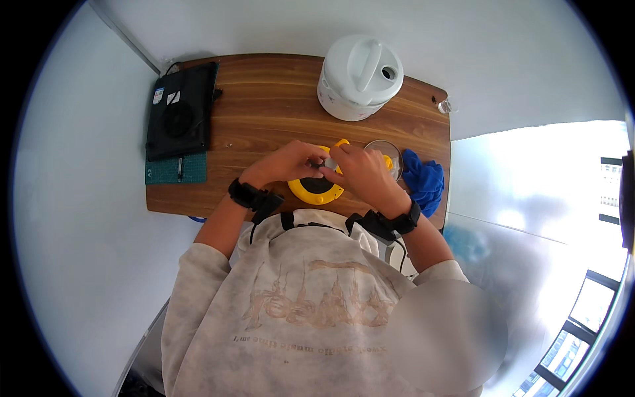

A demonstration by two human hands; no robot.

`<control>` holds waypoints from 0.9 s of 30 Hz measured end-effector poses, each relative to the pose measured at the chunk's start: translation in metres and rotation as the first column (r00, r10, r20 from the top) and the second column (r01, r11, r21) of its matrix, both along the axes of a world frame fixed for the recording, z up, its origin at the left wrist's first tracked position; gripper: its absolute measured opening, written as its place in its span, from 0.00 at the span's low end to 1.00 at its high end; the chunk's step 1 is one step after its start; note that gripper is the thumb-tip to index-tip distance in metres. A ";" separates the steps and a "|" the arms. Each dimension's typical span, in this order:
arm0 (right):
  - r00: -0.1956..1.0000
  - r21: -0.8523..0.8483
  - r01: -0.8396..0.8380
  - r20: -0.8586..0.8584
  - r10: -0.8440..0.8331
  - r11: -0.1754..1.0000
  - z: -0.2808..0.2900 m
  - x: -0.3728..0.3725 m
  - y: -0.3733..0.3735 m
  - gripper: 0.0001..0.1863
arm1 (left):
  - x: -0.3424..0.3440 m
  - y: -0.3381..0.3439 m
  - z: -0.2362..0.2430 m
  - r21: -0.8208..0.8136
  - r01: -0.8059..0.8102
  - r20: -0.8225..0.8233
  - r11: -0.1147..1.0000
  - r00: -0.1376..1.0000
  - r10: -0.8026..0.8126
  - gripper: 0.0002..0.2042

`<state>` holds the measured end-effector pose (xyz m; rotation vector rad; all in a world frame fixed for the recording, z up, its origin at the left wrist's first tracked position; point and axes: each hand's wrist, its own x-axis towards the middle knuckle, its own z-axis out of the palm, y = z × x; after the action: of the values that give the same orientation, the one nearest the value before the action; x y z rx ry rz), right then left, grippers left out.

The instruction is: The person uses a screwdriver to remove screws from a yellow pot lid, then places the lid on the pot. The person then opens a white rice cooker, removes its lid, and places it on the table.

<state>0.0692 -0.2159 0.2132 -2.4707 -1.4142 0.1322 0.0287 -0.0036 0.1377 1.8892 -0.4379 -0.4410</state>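
Both my hands meet above a yellow ring-shaped piece (317, 198) with a dark centre, near the front edge of the table. My left hand (291, 161) is closed, its fingertips pinching at a small pale and dark bit (327, 165) too small to name. From the other side, my right hand (366, 173) bends its fingers and thumb in to the same spot. The hands hide part of the ring. Just right of my right hand lies a round clear dish (382, 143) with a yellow piece (387, 161) in it.
A crumpled blue cloth (423, 180) lies at the right edge. A white lidded container (344, 99) stands at the back. On the left, a flat black device (178, 112) partly covers a green cutting mat (194, 173). A small clear glass (448, 106) sits at the far right corner.
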 end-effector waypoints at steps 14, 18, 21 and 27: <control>0.989 -0.040 0.080 0.128 -0.074 0.996 -0.006 -0.003 0.005 0.21 | -0.002 -0.005 0.024 -0.044 -0.090 -0.110 0.995 0.990 0.084 0.16; 0.997 0.125 0.071 0.006 -0.072 0.990 0.009 -0.007 0.004 0.16 | -0.002 -0.002 0.023 -0.158 -0.085 -0.096 0.984 0.993 0.070 0.15; 0.998 0.131 0.019 -0.054 -0.012 0.991 0.003 -0.005 -0.002 0.14 | 0.001 0.001 0.025 -0.060 -0.030 -0.104 0.998 0.994 0.024 0.13; 0.994 -0.012 0.068 -0.080 -0.069 0.998 0.002 0.004 -0.005 0.18 | 0.001 -0.003 0.015 -0.028 -0.056 -0.015 0.998 0.998 0.056 0.15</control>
<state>0.0736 -0.2207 0.2156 -2.4884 -1.2980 0.2219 0.0293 -0.0068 0.1523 1.8653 -0.3790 -0.4090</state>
